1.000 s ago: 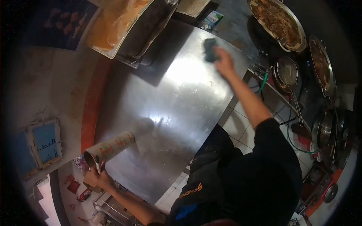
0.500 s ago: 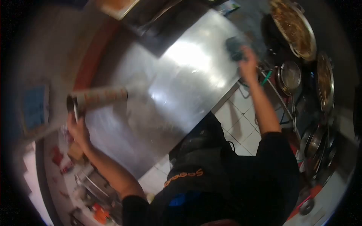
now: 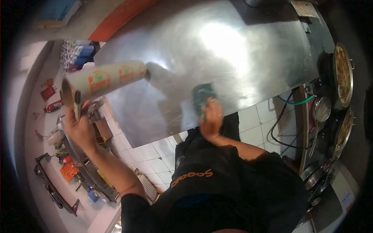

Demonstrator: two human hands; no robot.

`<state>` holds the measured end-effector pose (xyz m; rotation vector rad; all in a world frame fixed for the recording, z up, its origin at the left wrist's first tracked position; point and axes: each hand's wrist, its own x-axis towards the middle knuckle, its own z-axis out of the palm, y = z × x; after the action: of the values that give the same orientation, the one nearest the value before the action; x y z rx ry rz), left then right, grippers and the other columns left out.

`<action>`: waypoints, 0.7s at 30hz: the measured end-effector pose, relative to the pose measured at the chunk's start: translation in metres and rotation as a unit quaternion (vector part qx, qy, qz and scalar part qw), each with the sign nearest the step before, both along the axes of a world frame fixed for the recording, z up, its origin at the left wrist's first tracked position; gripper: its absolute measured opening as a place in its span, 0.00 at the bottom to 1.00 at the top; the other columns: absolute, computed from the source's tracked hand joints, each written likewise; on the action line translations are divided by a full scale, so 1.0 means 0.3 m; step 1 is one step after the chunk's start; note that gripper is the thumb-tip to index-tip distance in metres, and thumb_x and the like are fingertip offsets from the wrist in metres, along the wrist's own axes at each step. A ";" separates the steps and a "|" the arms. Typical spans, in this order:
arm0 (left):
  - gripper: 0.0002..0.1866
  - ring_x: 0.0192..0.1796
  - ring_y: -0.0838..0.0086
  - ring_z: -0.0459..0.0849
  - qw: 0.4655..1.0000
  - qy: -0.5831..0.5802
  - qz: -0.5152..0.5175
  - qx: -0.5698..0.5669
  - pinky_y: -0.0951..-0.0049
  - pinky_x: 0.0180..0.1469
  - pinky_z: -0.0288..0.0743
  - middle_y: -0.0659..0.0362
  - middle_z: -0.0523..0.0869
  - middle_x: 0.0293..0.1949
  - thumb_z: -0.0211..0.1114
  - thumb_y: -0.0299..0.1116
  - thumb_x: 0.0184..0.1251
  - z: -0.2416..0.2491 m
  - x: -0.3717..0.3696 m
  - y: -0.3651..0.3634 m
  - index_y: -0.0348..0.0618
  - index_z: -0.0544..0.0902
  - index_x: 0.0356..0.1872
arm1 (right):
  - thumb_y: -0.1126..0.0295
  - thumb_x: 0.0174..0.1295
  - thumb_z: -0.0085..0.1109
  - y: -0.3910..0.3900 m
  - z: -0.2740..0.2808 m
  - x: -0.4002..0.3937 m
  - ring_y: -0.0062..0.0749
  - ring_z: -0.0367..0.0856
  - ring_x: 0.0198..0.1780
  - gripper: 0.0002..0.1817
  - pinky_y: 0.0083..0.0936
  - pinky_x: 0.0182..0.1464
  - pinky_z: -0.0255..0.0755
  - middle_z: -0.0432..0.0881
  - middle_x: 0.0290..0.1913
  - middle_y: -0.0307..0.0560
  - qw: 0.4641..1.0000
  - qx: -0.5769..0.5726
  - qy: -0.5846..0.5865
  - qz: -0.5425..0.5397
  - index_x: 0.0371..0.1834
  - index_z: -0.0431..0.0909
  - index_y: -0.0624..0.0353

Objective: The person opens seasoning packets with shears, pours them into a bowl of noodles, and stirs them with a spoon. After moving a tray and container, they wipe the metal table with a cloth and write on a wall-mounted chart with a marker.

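A long rolled tube of printed paper [image 3: 110, 79], with orange and green logos, is held up at the left by my left hand [image 3: 81, 130]. A thin item with a dark tip [image 3: 77, 104] is also between those fingers, at the tube's open end. My right hand [image 3: 212, 118] presses a dark green cloth [image 3: 203, 97] onto the steel table [image 3: 163, 112], near its front edge. The fingers of that hand are bent over the cloth's lower part.
Large pans of food [image 3: 342, 73] stand at the far right. A strainer [image 3: 322, 109] hangs beside them, near a green hose [image 3: 297, 101]. Shelving with kitchen items [image 3: 79, 155] is at the lower left. White floor tiles [image 3: 248, 118] show past the table's front edge.
My right hand has brought the cloth from the table's right end toward its front middle, closer to my body. The view has shifted, and my left hand still holds the tube.
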<state>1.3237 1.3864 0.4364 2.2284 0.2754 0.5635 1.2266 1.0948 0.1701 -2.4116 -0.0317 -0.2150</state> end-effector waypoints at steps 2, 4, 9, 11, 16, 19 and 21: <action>0.14 0.40 0.77 0.80 0.999 -0.003 0.036 0.037 0.78 0.47 0.74 0.57 0.82 0.38 0.56 0.14 0.56 0.047 -0.122 0.108 0.30 0.77 0.45 | 0.75 0.44 0.57 0.256 0.024 -0.063 0.53 0.66 0.59 0.17 0.43 0.61 0.60 0.72 0.55 0.55 0.996 -0.009 0.051 0.074 0.40 0.75 0.64; 0.15 0.39 0.78 0.79 0.991 0.005 0.099 0.091 0.79 0.46 0.73 0.58 0.82 0.38 0.58 0.16 0.56 0.074 -0.277 0.259 0.30 0.77 0.46 | 0.74 0.44 0.58 0.542 -0.011 -0.132 0.50 0.68 0.55 0.13 0.44 0.56 0.63 0.75 0.50 0.52 0.985 0.131 0.045 0.103 0.37 0.76 0.63; 0.15 0.39 0.77 0.77 0.941 0.031 0.253 0.223 0.78 0.43 0.70 0.58 0.82 0.38 0.61 0.23 0.57 0.177 -0.673 0.465 0.32 0.78 0.47 | 0.78 0.42 0.59 1.279 0.000 -0.324 0.43 0.73 0.48 0.21 0.35 0.49 0.69 0.76 0.44 0.51 0.879 0.300 0.088 0.360 0.45 0.75 0.55; 0.12 0.35 0.77 0.74 0.919 0.028 0.307 0.245 0.77 0.40 0.69 0.58 0.81 0.33 0.63 0.25 0.56 0.221 -0.851 0.539 0.33 0.78 0.43 | 0.80 0.41 0.59 1.420 0.078 -0.289 0.42 0.74 0.47 0.23 0.32 0.49 0.70 0.76 0.44 0.51 0.837 0.292 0.182 0.425 0.46 0.75 0.54; 0.13 0.26 0.72 0.71 0.855 0.126 0.440 0.243 0.68 0.33 0.69 0.57 0.79 0.24 0.67 0.33 0.55 0.167 -1.229 0.684 0.34 0.78 0.34 | 0.79 0.48 0.53 0.907 0.177 0.240 0.32 0.75 0.51 0.25 0.27 0.56 0.66 0.78 0.48 0.48 0.892 0.329 0.279 0.137 0.54 0.72 0.57; 0.13 0.27 0.66 0.69 0.827 0.135 0.478 0.261 0.69 0.34 0.68 0.50 0.77 0.24 0.67 0.33 0.55 0.137 -1.318 0.671 0.32 0.77 0.34 | 0.79 0.56 0.47 0.504 0.171 0.516 0.36 0.77 0.44 0.16 0.28 0.48 0.70 0.79 0.46 0.48 0.857 0.481 -0.036 -0.180 0.49 0.74 0.65; 0.10 0.35 0.48 0.79 0.751 0.304 0.522 0.266 0.56 0.40 0.71 0.42 0.81 0.33 0.61 0.33 0.56 0.131 -1.370 0.651 0.40 0.82 0.37 | 0.79 0.53 0.52 0.265 0.131 0.622 0.45 0.76 0.45 0.18 0.34 0.50 0.69 0.78 0.46 0.50 0.947 0.130 -0.117 -0.271 0.50 0.72 0.65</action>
<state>0.9126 1.5818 0.4758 2.5877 2.0057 0.4574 1.4131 1.1742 0.2095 -2.0712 0.5253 -0.7106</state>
